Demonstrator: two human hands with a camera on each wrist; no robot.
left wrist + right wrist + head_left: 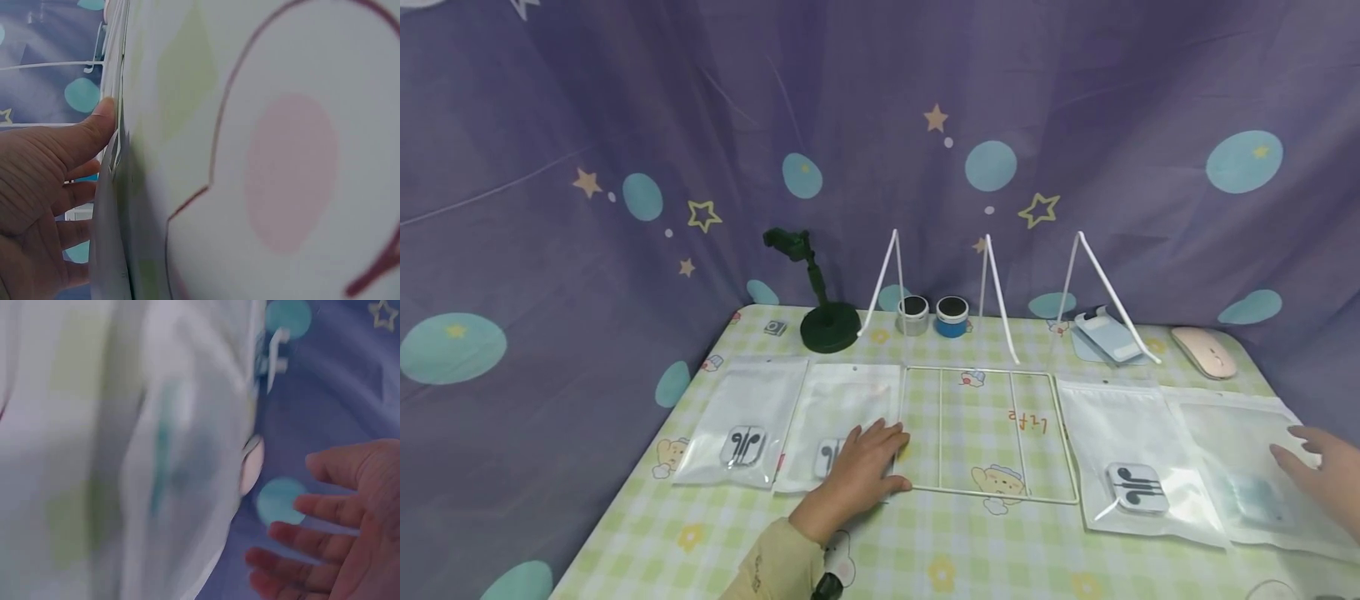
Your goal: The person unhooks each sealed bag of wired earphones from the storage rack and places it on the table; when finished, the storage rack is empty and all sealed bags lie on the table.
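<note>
My left hand (865, 462) lies palm down on a white zip pouch (850, 392), its fingertips by the left edge of a white wire rack (988, 497). Partly covered by that hand is a boxed set of earphones (829, 454) inside the pouch. Off to the right, my right hand (1326, 479) is over the rightmost zip pouch (1217, 421), which contains a pale teal square item (1258, 500). Its fingers look spread and hold nothing in the right wrist view (344, 519). Another pouch with boxed earphones (1137, 487) lies between the rack and that pouch.
A further pouch (760, 392) with earphones lies far left. Behind stand a dark green stand (830, 327), a grey-white jar (913, 317), a blue jar (952, 318), a light blue holder (1108, 333) and a pink mouse (1204, 352). White prongs (1000, 300) rise from the rack's back.
</note>
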